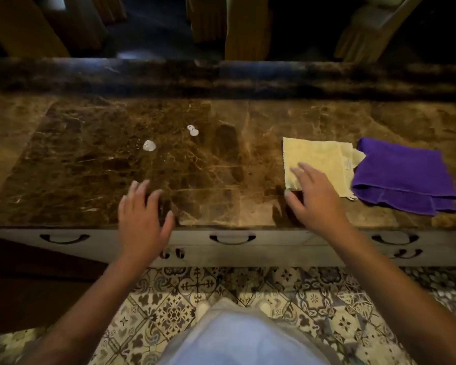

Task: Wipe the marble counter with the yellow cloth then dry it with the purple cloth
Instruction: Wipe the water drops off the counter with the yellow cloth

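Yellow cloth flat under open right grip fingertips; left grip open, empty.

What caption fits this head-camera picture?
Right hand reaching onto yellow cloth beside purple cloth; spills wait on marble counter.

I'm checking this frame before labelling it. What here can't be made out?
- Head view: the near left corner of the yellow cloth is hidden under the right hand.
- Whether that hand already grips the cloth: blurred fingers.
- The purple cloth: its left edge is covered by the yellow cloth.
- The white spots: too small to identify.
- The marble counter: both ends cut off by the frame.
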{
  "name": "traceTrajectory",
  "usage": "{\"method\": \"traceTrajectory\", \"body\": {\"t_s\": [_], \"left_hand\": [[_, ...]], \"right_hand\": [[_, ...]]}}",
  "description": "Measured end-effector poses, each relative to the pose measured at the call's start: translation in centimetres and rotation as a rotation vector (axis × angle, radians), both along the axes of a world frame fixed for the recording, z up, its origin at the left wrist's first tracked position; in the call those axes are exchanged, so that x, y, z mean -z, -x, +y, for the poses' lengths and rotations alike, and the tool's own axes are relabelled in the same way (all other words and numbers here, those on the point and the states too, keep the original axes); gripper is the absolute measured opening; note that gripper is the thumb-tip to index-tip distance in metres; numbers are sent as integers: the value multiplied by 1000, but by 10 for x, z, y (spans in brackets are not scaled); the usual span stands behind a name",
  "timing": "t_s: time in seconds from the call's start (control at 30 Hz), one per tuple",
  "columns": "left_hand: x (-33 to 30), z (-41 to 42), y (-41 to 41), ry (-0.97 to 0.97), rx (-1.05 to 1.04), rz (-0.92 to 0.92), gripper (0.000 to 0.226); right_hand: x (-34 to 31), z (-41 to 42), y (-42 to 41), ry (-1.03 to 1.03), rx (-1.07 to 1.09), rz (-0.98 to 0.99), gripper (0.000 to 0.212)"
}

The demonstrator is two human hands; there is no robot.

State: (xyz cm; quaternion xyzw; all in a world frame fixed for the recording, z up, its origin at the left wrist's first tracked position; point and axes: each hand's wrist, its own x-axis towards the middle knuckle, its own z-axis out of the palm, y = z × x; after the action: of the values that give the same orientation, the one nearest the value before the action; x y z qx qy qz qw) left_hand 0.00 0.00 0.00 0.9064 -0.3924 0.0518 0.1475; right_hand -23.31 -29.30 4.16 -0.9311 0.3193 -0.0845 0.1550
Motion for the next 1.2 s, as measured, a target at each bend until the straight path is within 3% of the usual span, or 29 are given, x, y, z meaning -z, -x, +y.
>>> {"method": "traceTrajectory", "body": {"t_s": [0.13, 0.23, 0.43, 0.6, 0.73, 0.9, 1.07, 1.2], "left_hand": [[13, -9, -20, -116, -130, 77, 73], [25, -12, -17, -114, -125, 60, 71], [27, -13, -18, -96, -139, 3, 66], [29, -12, -20, -79, -130, 2, 66], [31, -12, -20, -82, -133, -8, 65], [33, -11, -21, -81, -128, 7, 66], [35, -9, -26, -78, -117, 75, 67], [17, -1, -38, 47, -88, 157, 50]], "right_hand": [[17, -45, -38, 39, 244, 158, 78], [37, -52, -55, 59, 315, 234, 80], [36, -57, -63, 178, 341, 126, 37], [27, -69, -68, 159, 345, 163, 29], [29, -70, -71, 180, 389, 45, 20], [-2, -68, -84, 21, 488, -236, 22], [-31, -56, -101, -478, 443, -401, 55], [-44, -41, -118, -416, 369, -504, 40]]}}
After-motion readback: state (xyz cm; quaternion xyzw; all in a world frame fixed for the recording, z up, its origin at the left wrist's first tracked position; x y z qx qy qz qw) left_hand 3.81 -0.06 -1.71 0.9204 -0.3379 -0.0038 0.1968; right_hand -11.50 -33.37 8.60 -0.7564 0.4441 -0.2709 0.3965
